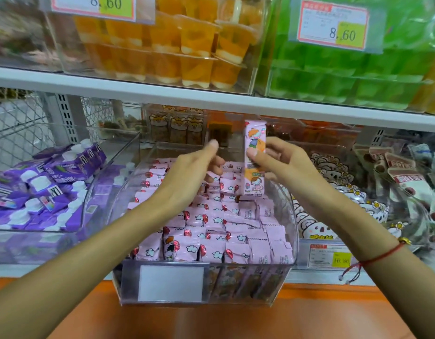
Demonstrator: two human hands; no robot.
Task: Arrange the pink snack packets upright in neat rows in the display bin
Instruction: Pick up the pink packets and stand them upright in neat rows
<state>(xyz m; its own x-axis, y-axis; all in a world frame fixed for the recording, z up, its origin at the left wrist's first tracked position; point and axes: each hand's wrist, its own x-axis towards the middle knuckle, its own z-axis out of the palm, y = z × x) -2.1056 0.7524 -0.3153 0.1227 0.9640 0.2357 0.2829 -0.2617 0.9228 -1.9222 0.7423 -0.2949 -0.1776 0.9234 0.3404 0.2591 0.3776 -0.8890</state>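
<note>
A clear display bin [287, 267] stands on the lower shelf, filled with several pink snack packets [211, 231] set upright in rows. My right hand [282, 160] pinches one tall pink packet [254, 133] between thumb and fingers and holds it upright above the bin's back right part. My left hand [194, 167] hovers over the bin's back left, thumb raised and fingers curled downward toward the packets; whether it holds anything is hidden.
A bin of purple pouches [40, 187] sits to the left, and a bin of white bear-print packets [334, 192] to the right. A white shelf edge [211, 99] runs overhead with tubs of orange and green jellies. An orange ledge [236, 321] lies in front.
</note>
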